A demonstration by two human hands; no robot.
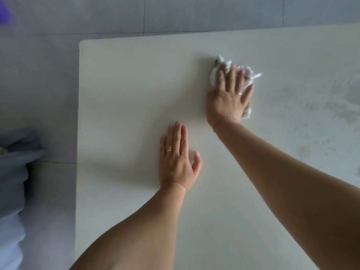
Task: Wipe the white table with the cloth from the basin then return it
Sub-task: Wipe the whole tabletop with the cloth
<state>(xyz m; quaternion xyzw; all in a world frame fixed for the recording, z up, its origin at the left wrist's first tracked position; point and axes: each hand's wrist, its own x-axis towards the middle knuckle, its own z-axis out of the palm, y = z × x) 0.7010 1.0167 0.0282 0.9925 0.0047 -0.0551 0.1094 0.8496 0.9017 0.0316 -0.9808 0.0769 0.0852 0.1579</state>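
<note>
A crumpled white cloth [224, 65] lies on the white table [126, 84] toward its far side. My right hand [228, 96] presses flat on the cloth with straight, spread fingers; cloth shows past the fingertips and beside the wrist. My left hand [177, 158] rests flat on the bare tabletop nearer to me, fingers straight and together, thumb out. The basin is not in view.
Wet smears and faint marks [321, 106] cover the table's right part. The table's left edge [78, 133] and far edge border a grey tiled floor [39, 84]. Blue-grey fabric [17, 162] sits at the left, a purple object [4, 10] at the top-left corner.
</note>
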